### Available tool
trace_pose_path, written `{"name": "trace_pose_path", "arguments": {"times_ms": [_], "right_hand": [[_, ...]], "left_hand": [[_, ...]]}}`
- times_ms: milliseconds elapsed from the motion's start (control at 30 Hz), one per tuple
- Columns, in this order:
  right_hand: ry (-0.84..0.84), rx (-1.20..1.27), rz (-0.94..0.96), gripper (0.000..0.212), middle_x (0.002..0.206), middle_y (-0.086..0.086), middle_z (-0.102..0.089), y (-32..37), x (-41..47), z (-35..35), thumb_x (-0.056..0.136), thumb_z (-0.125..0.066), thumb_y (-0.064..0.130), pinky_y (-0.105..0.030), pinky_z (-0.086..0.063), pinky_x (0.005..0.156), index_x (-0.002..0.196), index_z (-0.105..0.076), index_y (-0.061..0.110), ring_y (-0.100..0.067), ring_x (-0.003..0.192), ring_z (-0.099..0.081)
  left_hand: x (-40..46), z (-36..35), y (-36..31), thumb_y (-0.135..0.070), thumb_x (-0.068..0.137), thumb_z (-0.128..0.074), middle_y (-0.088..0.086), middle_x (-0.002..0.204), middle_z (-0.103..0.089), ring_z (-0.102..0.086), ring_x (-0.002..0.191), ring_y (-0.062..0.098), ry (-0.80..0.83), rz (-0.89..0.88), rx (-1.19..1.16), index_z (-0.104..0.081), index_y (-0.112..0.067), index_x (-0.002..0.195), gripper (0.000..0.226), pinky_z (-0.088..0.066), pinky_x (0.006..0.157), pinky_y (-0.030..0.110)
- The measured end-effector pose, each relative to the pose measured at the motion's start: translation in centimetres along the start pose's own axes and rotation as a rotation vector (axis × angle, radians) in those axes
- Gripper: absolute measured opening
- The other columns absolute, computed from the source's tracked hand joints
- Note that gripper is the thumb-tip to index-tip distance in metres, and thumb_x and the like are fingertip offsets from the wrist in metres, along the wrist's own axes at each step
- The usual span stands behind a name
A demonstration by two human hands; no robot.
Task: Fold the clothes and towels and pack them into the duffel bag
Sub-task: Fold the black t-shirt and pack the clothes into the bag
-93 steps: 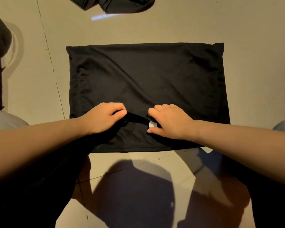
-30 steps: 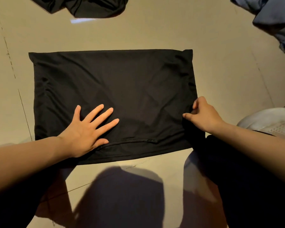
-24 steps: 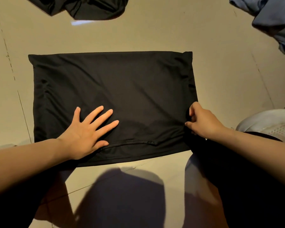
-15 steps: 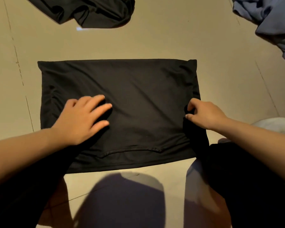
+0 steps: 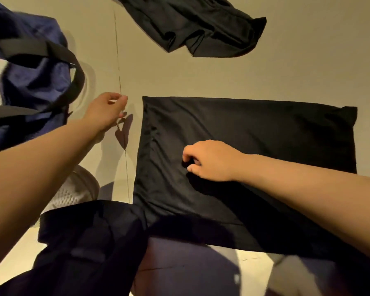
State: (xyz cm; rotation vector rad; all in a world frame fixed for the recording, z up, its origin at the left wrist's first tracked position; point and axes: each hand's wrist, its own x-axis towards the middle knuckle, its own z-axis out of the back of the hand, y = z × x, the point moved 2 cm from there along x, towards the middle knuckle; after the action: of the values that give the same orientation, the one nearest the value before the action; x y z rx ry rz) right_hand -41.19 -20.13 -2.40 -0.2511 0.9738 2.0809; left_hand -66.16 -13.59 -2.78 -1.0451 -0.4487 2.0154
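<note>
Right hand [image 5: 209, 161] pinches shirt [image 5: 265, 135] mid-panel; left hand [image 5: 107, 110] loosely curled, holds nothing; one-handed pull may bunch fold.

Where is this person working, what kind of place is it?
Probably the floor of a home, though little of the room shows. The person works low over pale floor tiles, with a folded black garment spread flat, another black garment lying loose, and a navy duffel bag beside them.
</note>
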Motion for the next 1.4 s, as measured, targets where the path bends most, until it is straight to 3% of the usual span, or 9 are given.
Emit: {"name": "trace_pose_path", "arguments": {"times_ms": [167,300,500,633,700,933,1233,1333,1400], "right_hand": [[0.067,-0.027,0.066,0.037,0.093,-0.006,-0.059,6.0,4.6,-1.7,0.096,-0.049,0.027,-0.040,-0.050,0.073,0.131,-0.041,0.016,-0.027,0.084,-0.058],[0.024,-0.076,-0.026,0.042,0.076,-0.001,-0.045,7.0,7.2,-2.2,0.096,-0.051,0.034,-0.034,-0.040,0.061,0.130,-0.037,0.012,-0.023,0.070,-0.050],[0.068,-0.038,-0.004,0.043,0.065,0.001,-0.038,6.4,7.5,-3.1,0.089,-0.053,0.012,-0.034,-0.035,0.060,0.128,-0.036,0.013,-0.020,0.053,-0.038],[0.124,-0.032,0.088,0.054,0.080,-0.003,-0.045,5.3,7.2,-3.6,0.094,-0.050,0.019,-0.033,-0.039,0.063,0.143,-0.027,0.027,-0.028,0.076,-0.056],[0.232,-0.032,0.094,0.061,0.078,-0.001,-0.042,5.1,8.0,-3.0,0.097,-0.047,0.021,-0.034,-0.042,0.066,0.149,-0.017,0.033,-0.025,0.078,-0.052],[0.342,0.064,-0.004,0.027,0.101,-0.011,-0.051,5.6,10.4,-1.7,0.101,-0.044,0.033,-0.032,-0.039,0.070,0.119,-0.045,0.012,-0.027,0.088,-0.050],[-0.223,0.500,-0.196,0.032,0.069,0.003,-0.053,1.8,3.6,-1.3,0.090,-0.060,0.041,-0.035,-0.040,0.059,0.075,-0.040,0.021,-0.017,0.065,-0.049],[-0.320,0.603,-0.278,0.022,0.076,0.011,-0.048,-0.1,0.0,-0.7,0.091,-0.059,0.018,-0.023,-0.033,0.058,0.088,-0.041,0.029,-0.005,0.058,-0.040],[-0.383,0.720,-0.329,0.040,0.093,0.019,-0.048,-0.7,-2.3,-0.2,0.091,-0.059,0.011,-0.013,-0.037,0.064,0.108,-0.037,0.039,0.000,0.062,-0.045]], "left_hand": [[-0.1,-1.3,-0.3,-0.039,0.096,-0.055,0.007,0.122,-0.059,-0.060,0.107,0.022,0.143,0.058,-0.096,-0.042,-0.015,0.141,0.052,-0.049,0.087,0.032],[1.1,-1.9,-1.3,-0.032,0.093,-0.062,0.007,0.118,-0.059,-0.059,0.085,0.012,0.132,0.135,-0.186,-0.046,-0.012,0.134,0.048,-0.049,0.065,0.022],[3.4,-2.8,-2.4,-0.024,0.088,-0.070,0.006,0.111,-0.059,-0.058,0.103,0.024,0.154,0.122,-0.087,-0.056,-0.011,0.119,0.037,-0.051,0.089,0.035],[4.8,-3.1,-3.5,-0.016,0.089,-0.066,0.001,0.088,-0.061,-0.060,0.096,0.025,0.113,0.007,0.180,-0.063,-0.016,0.082,0.008,-0.051,0.088,0.036],[5.1,-3.1,-3.8,-0.018,0.092,-0.061,0.002,0.092,-0.061,-0.058,0.095,0.023,0.099,-0.030,0.254,-0.060,-0.015,0.085,0.008,-0.049,0.087,0.036],[5.8,-2.8,-4.3,-0.025,0.096,-0.055,0.005,0.104,-0.060,-0.056,0.095,0.023,0.093,-0.088,0.263,-0.056,-0.015,0.100,0.011,-0.047,0.083,0.034],[3.3,-2.4,-6.0,-0.014,0.100,-0.049,0.010,0.089,-0.051,-0.061,0.069,0.029,0.261,-0.111,-0.052,-0.039,-0.021,0.117,0.022,-0.059,0.054,0.038],[2.0,-3.6,-7.9,-0.013,0.100,-0.048,0.011,0.093,-0.051,-0.063,0.068,0.026,0.289,-0.143,-0.109,-0.041,-0.023,0.118,0.022,-0.057,0.052,0.032],[1.1,-5.2,-9.4,-0.014,0.100,-0.049,0.010,0.095,-0.052,-0.063,0.076,0.024,0.283,-0.165,-0.149,-0.046,-0.022,0.117,0.020,-0.056,0.054,0.026]]}}
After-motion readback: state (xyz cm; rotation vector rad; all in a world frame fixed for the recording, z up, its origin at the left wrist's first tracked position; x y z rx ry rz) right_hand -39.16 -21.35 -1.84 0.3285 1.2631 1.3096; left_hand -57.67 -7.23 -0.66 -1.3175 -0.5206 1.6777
